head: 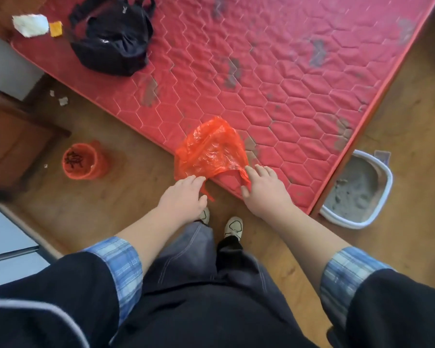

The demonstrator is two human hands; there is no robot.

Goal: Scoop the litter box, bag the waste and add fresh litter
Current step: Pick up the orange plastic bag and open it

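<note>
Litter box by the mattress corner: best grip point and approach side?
Probably the white rim of the litter box on its right or near edge, coming from the open floor. The mattress covers its left side, and the inside holds loose grey litter, so the raised rim is the only hold.

Orange plastic bag (210, 151), thin, see-through and crumpled, is being held between both hands. Left grip (183, 194) is pinching one loose edge strip, and right grip (261, 184) is pinching the other edge under the thumb. Bag body is bunching up over the near corner of the red mattress (261, 71); can't tell if it is resting on it. Litter box (347, 221), white, rounded and open-topped, is sitting upright on the wood floor (111, 197) just beside the mattress's right edge, well apart from the bag. Grey litter (354, 184) is lying unevenly inside, surface pitted, with a few darker clumps showing.
</note>
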